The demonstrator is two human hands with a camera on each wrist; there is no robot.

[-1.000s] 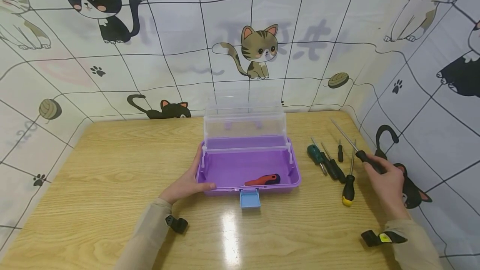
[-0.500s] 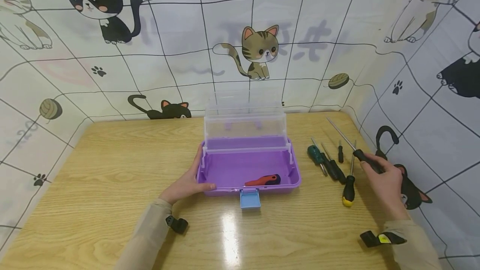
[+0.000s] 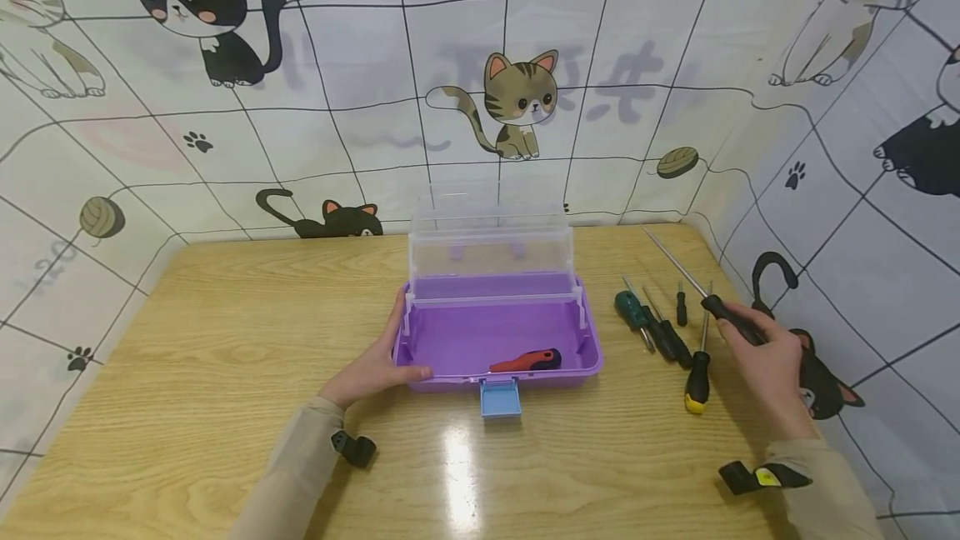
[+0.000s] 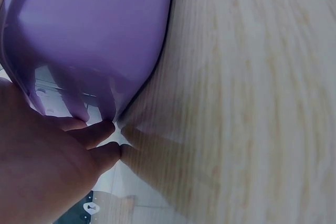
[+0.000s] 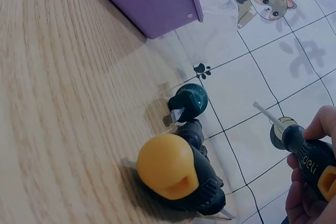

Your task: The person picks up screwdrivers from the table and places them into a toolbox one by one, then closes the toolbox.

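In the head view, a purple toolbox (image 3: pixel 480 332) stands with its clear lid (image 3: pixel 491 227) raised. A red-and-black handled tool (image 3: pixel 527 360) lies inside, near the front wall. My left hand (image 3: pixel 375 365) holds the box's left end, thumb at the front rim; the left wrist view shows fingers (image 4: pixel 97 132) against its wall. My right hand (image 3: pixel 768 357) grips a long-shanked screwdriver (image 3: pixel 731 319) by its black handle, above the table. Its shank points up and left. In the right wrist view this screwdriver (image 5: pixel 310 156) shows a yellow patch and the letters "deli".
Right of the box lie a green-handled screwdriver (image 3: pixel 632 309), black-handled screwdrivers (image 3: pixel 666 338), a small black screwdriver (image 3: pixel 681 307) and a black-and-yellow screwdriver (image 3: pixel 697 382). A blue latch (image 3: pixel 499 398) hangs at the box front. Cat-print sheeting (image 3: pixel 360 107) borders the wooden table (image 3: pixel 247 332).
The screwdriver in my right hand has shifted slightly left, its tip swinging left and a little upward. My left hand and the toolbox stay where they were.
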